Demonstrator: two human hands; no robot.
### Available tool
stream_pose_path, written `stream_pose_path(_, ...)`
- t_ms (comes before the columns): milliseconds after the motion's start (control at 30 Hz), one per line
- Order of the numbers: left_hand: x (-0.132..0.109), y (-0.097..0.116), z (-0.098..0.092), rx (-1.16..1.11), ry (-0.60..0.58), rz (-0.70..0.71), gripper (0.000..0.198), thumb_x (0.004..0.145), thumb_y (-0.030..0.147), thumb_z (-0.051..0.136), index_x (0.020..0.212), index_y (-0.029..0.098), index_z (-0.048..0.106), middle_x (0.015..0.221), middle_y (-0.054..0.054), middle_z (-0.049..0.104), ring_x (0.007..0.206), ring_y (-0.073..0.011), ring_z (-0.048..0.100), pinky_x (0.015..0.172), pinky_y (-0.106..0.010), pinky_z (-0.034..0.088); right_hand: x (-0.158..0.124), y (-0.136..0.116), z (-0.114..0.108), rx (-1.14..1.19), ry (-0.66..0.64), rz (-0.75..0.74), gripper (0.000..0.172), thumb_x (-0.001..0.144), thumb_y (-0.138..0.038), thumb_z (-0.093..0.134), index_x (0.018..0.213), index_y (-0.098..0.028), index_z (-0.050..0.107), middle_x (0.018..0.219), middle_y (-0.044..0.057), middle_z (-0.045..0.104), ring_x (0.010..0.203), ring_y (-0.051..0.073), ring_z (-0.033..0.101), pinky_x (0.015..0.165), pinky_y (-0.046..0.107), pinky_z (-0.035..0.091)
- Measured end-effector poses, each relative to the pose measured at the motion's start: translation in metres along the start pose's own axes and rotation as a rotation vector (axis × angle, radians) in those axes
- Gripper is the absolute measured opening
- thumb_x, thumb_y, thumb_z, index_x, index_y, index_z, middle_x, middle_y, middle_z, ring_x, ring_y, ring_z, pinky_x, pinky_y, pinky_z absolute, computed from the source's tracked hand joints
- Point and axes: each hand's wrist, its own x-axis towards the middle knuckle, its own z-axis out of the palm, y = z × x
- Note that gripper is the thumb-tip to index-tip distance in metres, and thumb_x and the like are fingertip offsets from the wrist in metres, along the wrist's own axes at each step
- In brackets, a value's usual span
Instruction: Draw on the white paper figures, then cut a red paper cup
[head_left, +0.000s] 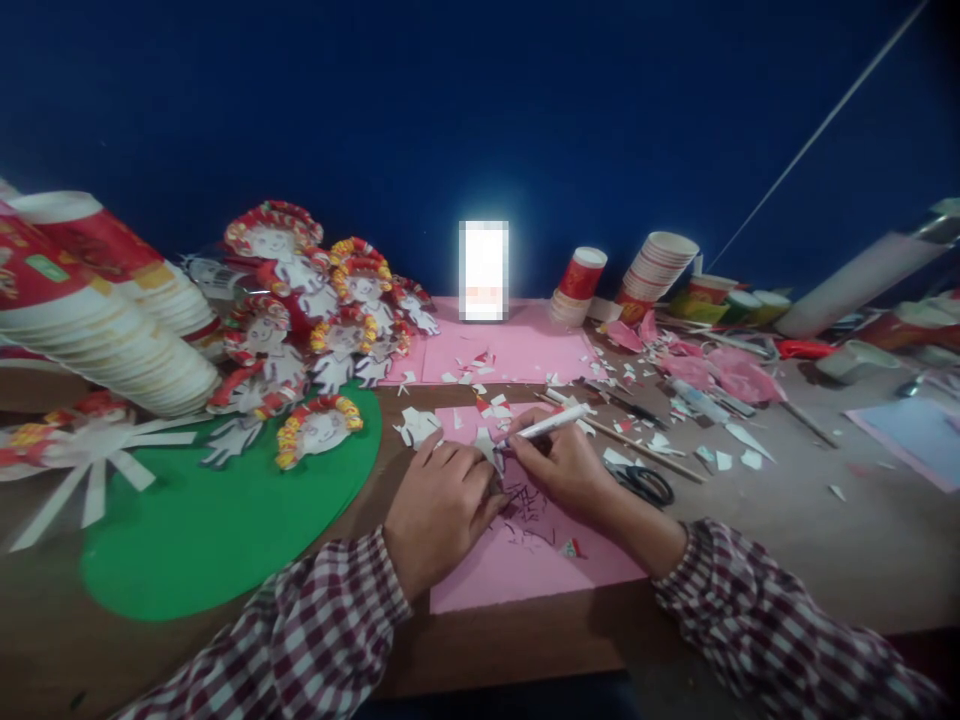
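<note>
My right hand is closed on a white pen, its tip pointing down-left onto a pink sheet that bears dark pen marks. My left hand rests on the same sheet with its fingers curled, pinching something small and pale that I cannot make out. Both hands meet near the sheet's upper middle. Checked sleeves cover both forearms.
A green paper disc lies at the left under paper-cup dolls. Stacked paper cups lie far left, more cups at the back right. Black scissors, wooden sticks and paper scraps lie right of my hands. A lit phone stands at the back.
</note>
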Motion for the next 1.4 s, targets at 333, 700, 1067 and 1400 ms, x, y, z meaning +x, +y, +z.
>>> stream_pose_path(333,0.0003,-0.0005,0.0000,-0.005,-0.007,-0.004,0.024,0.088,0.038,0.048,0.092,0.017,0.061,0.091,-0.006,0.061,0.093,-0.0226,0.054,0.098,-0.050,0.032,0.0004,0.0011,0.0004,-0.003,0.022,-0.006,0.012,0.084,-0.025,0.052,0.085,-0.017,0.061,0.074,0.002,0.061,0.069,0.015,0.054,0.062,0.025,0.040)
stream_pose_path(700,0.0002,-0.0006,0.0007,0.003,0.004,0.006,0.026,0.088,0.039,0.047,0.092,0.017,0.061,0.091,-0.006,0.061,0.092,-0.0228,0.054,0.098,-0.051,0.033,0.0002,-0.0001,-0.0005,-0.030,0.013,0.013,0.014,0.084,-0.026,0.052,0.085,-0.016,0.062,0.072,0.003,0.061,0.070,0.016,0.055,0.062,0.026,0.041)
stream_pose_path(1067,0.0002,-0.0003,-0.0002,-0.004,-0.011,-0.004,0.026,0.088,0.038,0.047,0.093,0.018,0.061,0.092,-0.006,0.061,0.093,-0.0225,0.054,0.099,-0.050,0.031,0.0014,0.0001,-0.0007,-0.054,-0.010,0.001,0.013,0.084,-0.026,0.051,0.082,-0.017,0.060,0.073,0.002,0.060,0.067,0.013,0.053,0.061,0.025,0.039)
stream_pose_path(1400,0.0002,0.0000,0.0006,0.001,-0.022,-0.007,0.026,0.088,0.039,0.047,0.092,0.017,0.061,0.092,-0.006,0.061,0.094,-0.0228,0.053,0.100,-0.051,0.030,0.0010,0.0002,-0.0002,-0.044,-0.026,0.007,0.013,0.085,-0.027,0.051,0.080,-0.017,0.058,0.070,0.001,0.058,0.064,0.012,0.051,0.059,0.024,0.038)
